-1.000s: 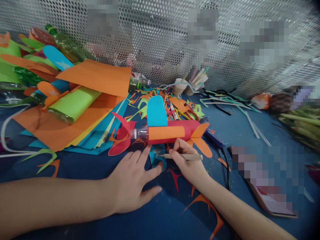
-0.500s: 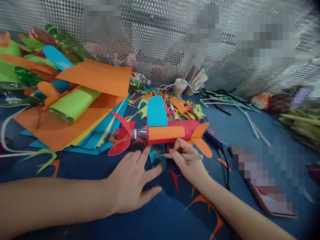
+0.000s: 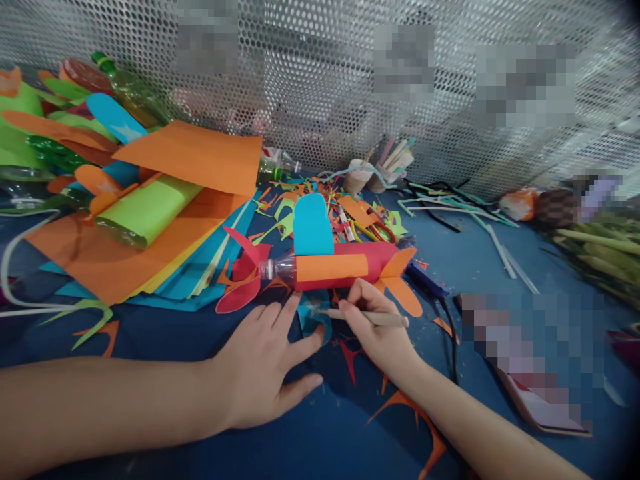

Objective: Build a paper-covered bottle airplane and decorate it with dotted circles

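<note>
The left hand [image 3: 265, 363] is spreading palm-down on the bench [image 3: 300, 450], its fingers loosely parted and gripping nothing; its index fingertip is resting on a blue piece [image 3: 307, 327]. The right hand [image 3: 374, 323] is closing thumb and fingers firmly around a pen [image 3: 389, 319], whose tip is pointing left over that piece; whether it is touching, I cannot tell. The blue piece is lying just on the near-edge side of a bottle [image 3: 357, 249], and the bottle is lying lengthwise along the far edge, its neck pointing to the left edge.

Only light fingertip contact seems to be steadying the piece, so a hard stroke could be dragging or twisting it. Any fresh ink could be smearing under the index finger. The right knuckles are hovering near or against the bottle; being round, it could be rolling towards the far edge if nudged, bending its blue wing [image 3: 313, 223].
</note>
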Available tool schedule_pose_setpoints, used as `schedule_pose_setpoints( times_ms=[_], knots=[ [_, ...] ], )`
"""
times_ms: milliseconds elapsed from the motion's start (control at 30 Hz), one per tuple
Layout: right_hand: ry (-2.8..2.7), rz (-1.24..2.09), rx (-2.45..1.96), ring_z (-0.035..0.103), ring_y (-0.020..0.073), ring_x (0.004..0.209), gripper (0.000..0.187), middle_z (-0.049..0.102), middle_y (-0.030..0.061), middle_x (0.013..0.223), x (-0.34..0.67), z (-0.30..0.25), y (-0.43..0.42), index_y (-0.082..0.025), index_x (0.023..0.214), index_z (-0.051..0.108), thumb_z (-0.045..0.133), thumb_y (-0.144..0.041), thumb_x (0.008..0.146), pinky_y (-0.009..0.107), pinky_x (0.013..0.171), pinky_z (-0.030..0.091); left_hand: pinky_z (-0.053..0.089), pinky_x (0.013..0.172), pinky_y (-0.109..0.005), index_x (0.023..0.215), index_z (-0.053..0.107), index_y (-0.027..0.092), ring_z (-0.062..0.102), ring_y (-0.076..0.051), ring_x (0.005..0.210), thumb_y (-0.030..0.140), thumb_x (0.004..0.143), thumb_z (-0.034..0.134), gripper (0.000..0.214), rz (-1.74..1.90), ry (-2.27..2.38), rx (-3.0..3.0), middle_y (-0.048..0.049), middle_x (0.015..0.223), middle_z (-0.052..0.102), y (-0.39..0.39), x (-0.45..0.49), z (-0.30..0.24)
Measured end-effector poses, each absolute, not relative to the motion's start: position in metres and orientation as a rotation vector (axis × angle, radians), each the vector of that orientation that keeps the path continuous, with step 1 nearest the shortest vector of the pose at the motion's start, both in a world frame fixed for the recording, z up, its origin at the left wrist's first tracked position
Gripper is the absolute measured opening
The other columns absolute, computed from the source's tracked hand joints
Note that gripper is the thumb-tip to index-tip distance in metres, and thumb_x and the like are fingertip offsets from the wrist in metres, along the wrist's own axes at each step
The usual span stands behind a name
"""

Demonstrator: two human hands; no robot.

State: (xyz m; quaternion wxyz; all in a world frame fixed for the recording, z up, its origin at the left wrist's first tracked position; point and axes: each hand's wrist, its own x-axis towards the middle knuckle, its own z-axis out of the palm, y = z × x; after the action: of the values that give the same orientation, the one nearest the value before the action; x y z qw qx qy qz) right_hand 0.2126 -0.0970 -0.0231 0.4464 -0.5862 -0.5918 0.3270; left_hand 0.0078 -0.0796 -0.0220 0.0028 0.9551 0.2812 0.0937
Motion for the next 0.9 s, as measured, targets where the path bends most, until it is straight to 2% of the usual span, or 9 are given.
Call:
schedule_pose_setpoints(
  times_ms=[167, 267, 400, 567, 800, 900],
  knots=[
    [-1.661, 0.438, -1.194, 0.043, 0.0107, 0.053, 0.011, 0.047, -0.0042, 0.062, 0.211, -0.015, -0.113, -0.023, 0.079, 0.047, 0.053, -0.014, 0.083, 0.025, 0.052, 0.036, 0.044, 0.075, -0.048, 0.131, 0.046, 0.032, 0.052, -0.033, 0.097, 0.054, 0.088, 0.039, 0.048, 0.379, 0.876, 2.978, -0.0213, 0.139, 0.032, -0.080, 0.007, -0.023],
    [-1.842, 0.332, -0.973, 0.047, 0.0136, 0.057, 0.015, 0.053, -0.0012, 0.067, 0.210, -0.009, -0.117, -0.024, 0.089, 0.050, 0.056, -0.014, 0.080, 0.027, 0.054, 0.038, 0.044, 0.074, -0.048, 0.132, 0.045, 0.029, 0.052, -0.033, 0.096, 0.052, 0.088, 0.041, 0.050, 0.429, 0.859, 2.973, -0.0233, 0.143, 0.024, -0.080, 0.006, -0.024],
    [-1.897, 0.289, -0.932, 0.048, 0.0149, 0.056, 0.016, 0.055, -0.0008, 0.066, 0.209, -0.007, -0.117, -0.025, 0.092, 0.050, 0.055, -0.015, 0.081, 0.029, 0.053, 0.040, 0.045, 0.075, -0.049, 0.132, 0.043, 0.027, 0.052, -0.032, 0.097, 0.050, 0.088, 0.042, 0.049, 0.447, 0.867, 2.965, -0.0239, 0.144, 0.022, -0.080, 0.005, -0.026],
    [-1.730, 0.330, -1.137, 0.051, 0.0126, 0.059, 0.012, 0.054, -0.0019, 0.069, 0.210, -0.011, -0.116, -0.024, 0.086, 0.051, 0.054, -0.013, 0.082, 0.026, 0.056, 0.042, 0.044, 0.077, -0.050, 0.131, 0.044, 0.028, 0.049, -0.035, 0.103, 0.049, 0.087, 0.044, 0.049, 0.516, 0.865, 2.968, -0.0239, 0.142, 0.022, -0.081, 0.005, -0.029],
    [-1.500, 0.311, -1.258, 0.047, 0.0110, 0.056, 0.003, 0.052, -0.0021, 0.073, 0.213, -0.018, -0.115, -0.023, 0.088, 0.052, 0.053, -0.021, 0.086, 0.025, 0.050, 0.040, 0.045, 0.078, -0.050, 0.128, 0.047, 0.029, 0.047, -0.036, 0.105, 0.049, 0.088, 0.043, 0.046, 0.572, 0.880, 2.954, -0.0222, 0.134, 0.033, -0.082, 0.005, -0.033],
    [-1.473, 0.350, -1.218, 0.044, 0.0107, 0.052, 0.001, 0.050, -0.0030, 0.068, 0.213, -0.019, -0.116, -0.023, 0.089, 0.052, 0.052, -0.023, 0.087, 0.025, 0.047, 0.037, 0.045, 0.078, -0.051, 0.125, 0.049, 0.029, 0.048, -0.035, 0.103, 0.050, 0.088, 0.042, 0.044, 0.596, 0.873, 2.963, -0.0218, 0.132, 0.035, -0.082, 0.005, -0.032]
  ],
)
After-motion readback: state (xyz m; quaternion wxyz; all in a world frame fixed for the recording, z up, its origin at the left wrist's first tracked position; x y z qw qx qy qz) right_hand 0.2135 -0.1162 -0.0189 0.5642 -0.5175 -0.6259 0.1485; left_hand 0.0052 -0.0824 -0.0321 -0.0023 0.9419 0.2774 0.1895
